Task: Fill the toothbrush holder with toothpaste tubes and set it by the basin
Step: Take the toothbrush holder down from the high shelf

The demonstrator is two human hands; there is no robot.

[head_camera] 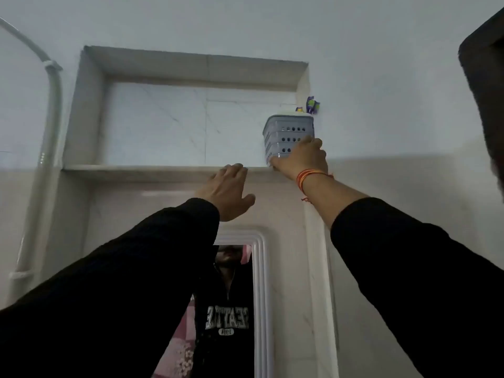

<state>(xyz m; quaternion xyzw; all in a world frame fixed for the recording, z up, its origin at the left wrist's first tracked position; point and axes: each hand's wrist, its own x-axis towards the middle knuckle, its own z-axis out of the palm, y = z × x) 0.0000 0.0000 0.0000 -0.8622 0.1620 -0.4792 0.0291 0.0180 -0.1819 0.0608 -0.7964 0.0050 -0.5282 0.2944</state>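
A pale lilac toothbrush holder (286, 135) with rows of round holes stands at the right end of a recessed wall shelf (152, 168), high above me. Purple and green tube ends (312, 104) stick up out of its top. My right hand (302, 158) grips the holder's lower right side, a red-orange thread on the wrist. My left hand (227, 190) is raised just below the shelf's front edge, fingers spread, holding nothing. Both arms are in black sleeves.
The niche has marble-like tile walls (163, 124). A white pipe (51, 118) runs down the wall at left. Below the shelf hangs a white-framed mirror (260, 282) reflecting a person in a black sweatshirt. A dark object (485, 77) fills the top right corner.
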